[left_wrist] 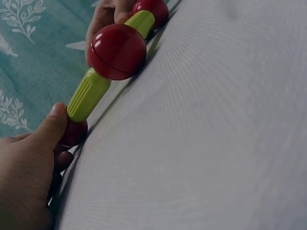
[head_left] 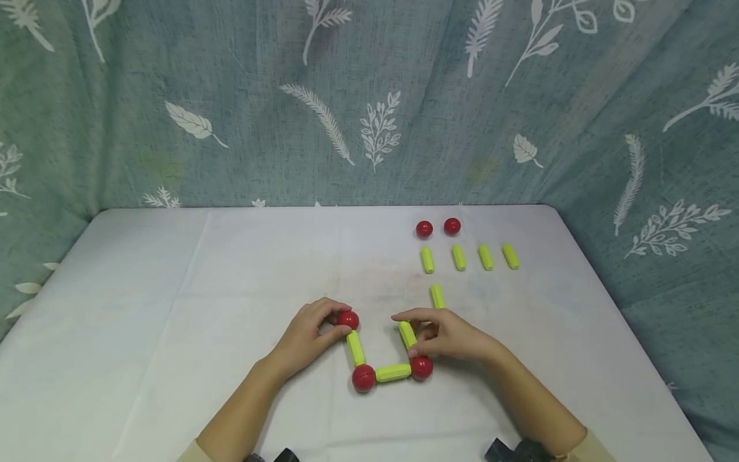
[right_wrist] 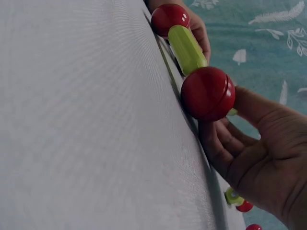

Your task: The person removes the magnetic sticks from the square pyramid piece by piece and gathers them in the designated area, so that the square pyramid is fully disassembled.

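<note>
A U-shaped frame of red balls and yellow-green rods lies on the table. My left hand point(head_left: 308, 333) grips the red ball point(head_left: 348, 319) at its far left end, thumb and fingers round it. From that ball a rod point(head_left: 355, 350) runs to the near-left ball point(head_left: 364, 378). A crosswise rod point(head_left: 393, 372) joins this to the near-right ball point(left_wrist: 150, 6), which is a large glossy ball in the right wrist view. My right hand point(head_left: 453, 337) pinches the upright rod point(head_left: 407, 333) standing away from the near-right ball, thumb close to that ball.
Beyond my right hand lies a loose rod point(head_left: 437, 295), its near end hidden by the hand. Farther back are several rods point(head_left: 458, 257) in a row, with two red balls point(head_left: 424, 229) behind them. A leaf-patterned curtain point(head_left: 260, 128) surrounds the white table point(head_left: 231, 269).
</note>
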`<state>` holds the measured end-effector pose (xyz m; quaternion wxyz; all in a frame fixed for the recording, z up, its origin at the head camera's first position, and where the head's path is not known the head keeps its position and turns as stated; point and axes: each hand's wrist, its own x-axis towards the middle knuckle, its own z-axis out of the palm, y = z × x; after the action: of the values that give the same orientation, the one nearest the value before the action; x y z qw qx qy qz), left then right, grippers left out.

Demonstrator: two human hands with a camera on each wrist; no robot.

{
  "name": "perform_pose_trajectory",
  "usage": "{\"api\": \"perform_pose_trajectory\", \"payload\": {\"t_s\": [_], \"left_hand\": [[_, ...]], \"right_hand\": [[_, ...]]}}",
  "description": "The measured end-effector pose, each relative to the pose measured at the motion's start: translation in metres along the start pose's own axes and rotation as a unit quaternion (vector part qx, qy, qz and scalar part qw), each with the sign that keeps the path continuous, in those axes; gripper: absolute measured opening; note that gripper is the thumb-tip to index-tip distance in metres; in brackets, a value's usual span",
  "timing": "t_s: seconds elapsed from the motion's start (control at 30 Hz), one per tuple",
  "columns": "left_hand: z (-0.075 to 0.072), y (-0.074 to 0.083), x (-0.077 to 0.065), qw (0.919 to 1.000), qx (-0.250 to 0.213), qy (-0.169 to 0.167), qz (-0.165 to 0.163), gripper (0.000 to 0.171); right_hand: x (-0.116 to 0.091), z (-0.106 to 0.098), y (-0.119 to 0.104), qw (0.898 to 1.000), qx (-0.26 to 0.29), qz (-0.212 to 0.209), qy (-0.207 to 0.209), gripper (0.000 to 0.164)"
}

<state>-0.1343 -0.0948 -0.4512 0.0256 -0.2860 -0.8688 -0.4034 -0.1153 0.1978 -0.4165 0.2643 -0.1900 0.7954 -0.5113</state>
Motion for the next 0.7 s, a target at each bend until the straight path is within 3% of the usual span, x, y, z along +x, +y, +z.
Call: {"api": "perform_pose_trajectory", "payload": {"t_s": [0.2,0.53,0.7], "left_hand": [[0.001,0.0,0.002,1.0,0.002,0.001,-0.002,0.036],[-0.002,-0.004,-0.003,0.9998,0.004,0.001,-0.02,0.035],[-0.001,-0.002,0.001,0.9999,-0.011,0.006,-0.006,0.034]], "right_hand": [[0.003,0.003,0.005,0.998,-0.033,-0.018,0.045,0.06],[0.006,0.007,0.007,0.999,-0.015,-0.017,0.038,0.065],[0.0,-0.003,0.002,0.999,0.001,0.001,0.046,0.07]]}}
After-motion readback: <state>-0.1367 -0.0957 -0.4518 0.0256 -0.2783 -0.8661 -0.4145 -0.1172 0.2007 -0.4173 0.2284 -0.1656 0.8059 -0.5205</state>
